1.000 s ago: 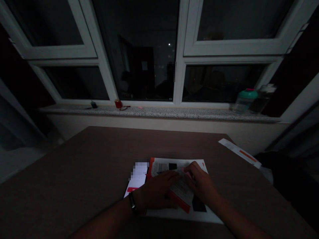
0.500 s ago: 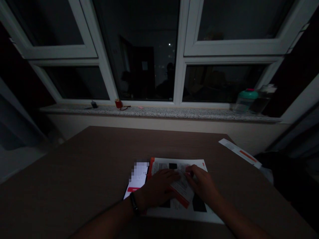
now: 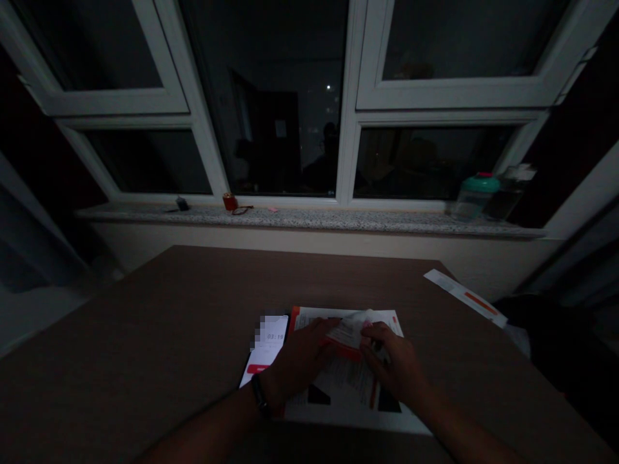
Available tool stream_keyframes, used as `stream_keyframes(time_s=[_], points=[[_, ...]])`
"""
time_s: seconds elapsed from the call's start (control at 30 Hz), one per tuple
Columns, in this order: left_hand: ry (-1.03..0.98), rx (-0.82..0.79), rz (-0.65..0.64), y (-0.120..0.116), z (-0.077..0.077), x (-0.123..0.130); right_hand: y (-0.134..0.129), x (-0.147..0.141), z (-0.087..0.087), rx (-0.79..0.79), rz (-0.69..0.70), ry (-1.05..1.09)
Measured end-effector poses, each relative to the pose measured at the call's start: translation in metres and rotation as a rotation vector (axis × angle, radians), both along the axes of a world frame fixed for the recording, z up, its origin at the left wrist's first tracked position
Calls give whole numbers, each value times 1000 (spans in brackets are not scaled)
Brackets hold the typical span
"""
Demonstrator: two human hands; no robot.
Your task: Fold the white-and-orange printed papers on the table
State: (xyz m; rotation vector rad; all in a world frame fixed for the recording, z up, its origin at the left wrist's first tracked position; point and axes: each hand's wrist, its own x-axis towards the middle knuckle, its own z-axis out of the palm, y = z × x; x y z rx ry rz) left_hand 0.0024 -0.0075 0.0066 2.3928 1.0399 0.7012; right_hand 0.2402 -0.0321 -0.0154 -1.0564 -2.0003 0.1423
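A printed sheet [image 3: 358, 415] with orange edges and dark pictures lies on the brown table. Over it, a smaller folded paper piece [image 3: 351, 332] with an orange strip is raised between my hands. My left hand [image 3: 309, 348] touches the left side of this piece, its fingers stretched out over the sheet. My right hand [image 3: 389, 354] pinches the right side of the piece between thumb and fingers. Just left of the sheet lies a phone [image 3: 265, 351] with its screen lit.
A paper strip [image 3: 467, 296] lies along the table's [image 3: 217, 283] right edge. On the windowsill [image 3: 309, 218] stand a green-lidded bottle [image 3: 476, 193], a clear bottle [image 3: 507, 193], a red can [image 3: 229, 202] and a small dark bottle [image 3: 182, 203].
The folded paper piece has moved up and away from me, and its orange strip now lies nearly level. My left fingers have shifted slightly left, and more of the sheet's lower part shows.
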Motion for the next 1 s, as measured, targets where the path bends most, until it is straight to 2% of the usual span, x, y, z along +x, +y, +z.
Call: stream_keyframes(time_s=[0.17,0.37,0.5,0.7,0.77,0.9,1.0], points=[[-131,46,-17,-6,5,0,1,2,-1,-43,58,-7],[-139,15,41,-13,8,5,0,6,-4,-34,90,43],[-144,9,50,-11,7,7,1,4,-9,-30,65,131],[-109,158,78,-9,1,6,6,-2,-10,-108,-23,94],[-116,153,80,-8,0,6,6,-2,-9,-68,-41,123],[-106,101,47,-7,0,8,3,-2,-7,151,-41,215],[-105,113,43,-6,0,10,2,-2,-7,169,-4,172]])
